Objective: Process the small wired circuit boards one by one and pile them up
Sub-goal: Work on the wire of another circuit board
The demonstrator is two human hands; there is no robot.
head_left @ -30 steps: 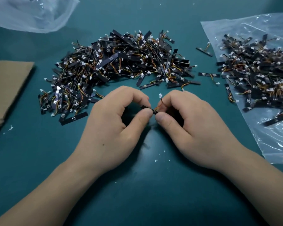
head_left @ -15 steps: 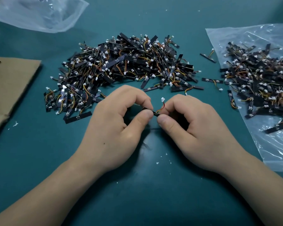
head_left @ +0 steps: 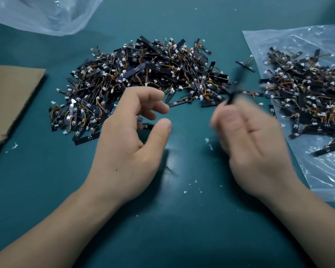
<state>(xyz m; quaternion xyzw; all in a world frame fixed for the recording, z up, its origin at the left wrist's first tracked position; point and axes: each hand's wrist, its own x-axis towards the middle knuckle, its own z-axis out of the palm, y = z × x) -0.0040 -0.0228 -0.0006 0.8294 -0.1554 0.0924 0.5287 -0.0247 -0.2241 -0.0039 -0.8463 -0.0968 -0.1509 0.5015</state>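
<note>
A big heap of small black wired circuit boards (head_left: 143, 78) lies at the middle back of the green mat (head_left: 162, 219). A second heap of boards (head_left: 307, 97) lies on a clear plastic bag (head_left: 329, 171) at the right. My left hand (head_left: 128, 151) hovers in front of the middle heap, its fingers loosely spread and holding nothing. A short black piece (head_left: 147, 126) lies on the mat between its thumb and fingers. My right hand (head_left: 253, 144) is blurred by motion and pinches one small circuit board (head_left: 232, 97) at its fingertips, left of the right heap.
A flat piece of cardboard (head_left: 12, 97) lies at the left edge. Another crumpled plastic bag (head_left: 43, 14) lies at the back left. Two single boards (head_left: 246, 65) lie between the heaps. White crumbs (head_left: 209, 142) dot the mat near my hands.
My hands, which together pinched one board at the centre, have come apart. The left hand has let go and spread. The right hand has swung right with the board.
</note>
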